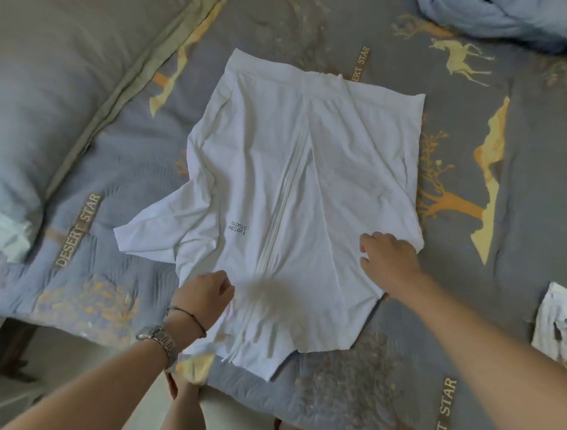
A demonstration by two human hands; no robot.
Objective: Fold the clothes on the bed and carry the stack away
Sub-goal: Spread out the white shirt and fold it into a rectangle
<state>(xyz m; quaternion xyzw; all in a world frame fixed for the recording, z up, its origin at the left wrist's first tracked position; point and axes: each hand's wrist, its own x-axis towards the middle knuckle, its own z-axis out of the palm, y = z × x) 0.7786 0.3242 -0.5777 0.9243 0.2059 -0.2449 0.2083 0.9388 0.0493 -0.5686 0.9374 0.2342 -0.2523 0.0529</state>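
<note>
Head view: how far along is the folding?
Done: one printed garment lies apparently folded at the right edge. In hand: white shirt spread on the bed, sides turned in; left hand and right hand grip its near end. Left: finishing it, blue bundle, carrying away.

Both hands [387, 260] gripping white shirt [297, 188]

A white cotton T-shirt [294, 188] lies spread on the middle of the grey printed bed cover [465, 382]. A large grey pillow [48, 77] sits to its left, a bundled pale-blue garment [514, 19] far behind to the right, and a folded white printed cloth [564, 332] at the right edge.
</note>
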